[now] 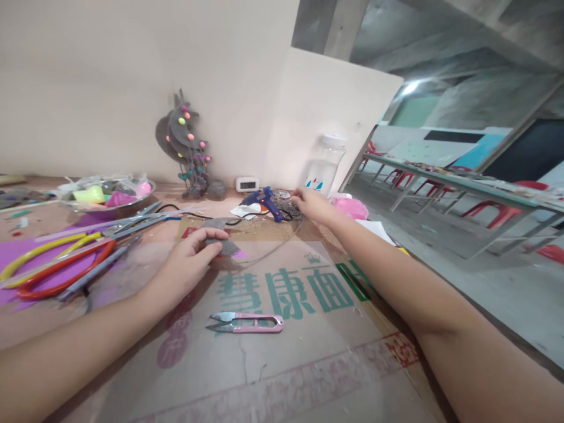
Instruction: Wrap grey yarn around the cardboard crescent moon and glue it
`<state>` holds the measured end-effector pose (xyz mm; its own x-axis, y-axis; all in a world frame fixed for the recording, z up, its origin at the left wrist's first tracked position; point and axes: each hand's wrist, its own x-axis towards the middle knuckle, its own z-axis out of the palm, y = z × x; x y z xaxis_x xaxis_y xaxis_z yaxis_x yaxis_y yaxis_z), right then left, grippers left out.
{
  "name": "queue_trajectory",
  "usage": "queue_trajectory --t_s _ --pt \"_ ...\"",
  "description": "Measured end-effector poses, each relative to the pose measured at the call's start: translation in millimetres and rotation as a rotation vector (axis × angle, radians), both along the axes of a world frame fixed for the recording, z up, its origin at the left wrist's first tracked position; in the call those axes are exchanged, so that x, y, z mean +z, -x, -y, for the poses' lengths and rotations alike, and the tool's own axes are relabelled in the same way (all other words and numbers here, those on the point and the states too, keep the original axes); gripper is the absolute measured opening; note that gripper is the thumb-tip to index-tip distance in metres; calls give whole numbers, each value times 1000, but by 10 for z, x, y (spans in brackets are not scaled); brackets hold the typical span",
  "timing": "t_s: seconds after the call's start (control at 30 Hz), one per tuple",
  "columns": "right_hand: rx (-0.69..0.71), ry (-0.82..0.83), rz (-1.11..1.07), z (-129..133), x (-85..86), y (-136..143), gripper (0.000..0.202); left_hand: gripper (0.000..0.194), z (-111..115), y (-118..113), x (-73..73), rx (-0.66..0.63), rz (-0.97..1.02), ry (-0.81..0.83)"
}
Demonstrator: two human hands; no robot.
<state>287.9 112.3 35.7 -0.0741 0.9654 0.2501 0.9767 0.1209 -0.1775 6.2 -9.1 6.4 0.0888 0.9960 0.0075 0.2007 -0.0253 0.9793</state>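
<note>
Left hand [190,258] pinches grey felt piece [228,247]. Right hand [311,205] at tangled grey yarn [286,205]; grip state cannot be told. Blue glue gun [267,203] obstructs yarn's left side; clear bottle [323,167] stands behind. Bare cardboard [308,358] surrounds pink-handled snips [258,323].

The right hand's [308,202] fingertips blur into the tangled grey yarn [284,202] — their grip cannot be made out. Left fingers hide part of the grey felt piece [228,247]; the timer's [247,184] digits are too small to read — both forearms run out of view near.
</note>
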Motion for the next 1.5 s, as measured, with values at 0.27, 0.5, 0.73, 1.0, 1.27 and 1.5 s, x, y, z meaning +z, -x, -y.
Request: queue_trajectory --t_s 0.27,0.5,0.73,1.0,1.27,1.5 --pt "-148 294 67 81 148 -521 35 28 18 -28 10 13 40 15" --pt "78 421 -63 119 93 -544 15 29 40 -31 34 26 60 13" --pt "329 395 -134 110 -76 -471 18 28 22 -23 1 3 85 19" --pt "268 241 -277 90 28 -594 16 27 3 -6 -20 -8 60 6" --pt "270 258 -474 107 136 -628 20 26 21 -14 9 17 52 -15" --pt "298 169 -393 111 218 -635 21 31 32 -22 30 23 27 -21"
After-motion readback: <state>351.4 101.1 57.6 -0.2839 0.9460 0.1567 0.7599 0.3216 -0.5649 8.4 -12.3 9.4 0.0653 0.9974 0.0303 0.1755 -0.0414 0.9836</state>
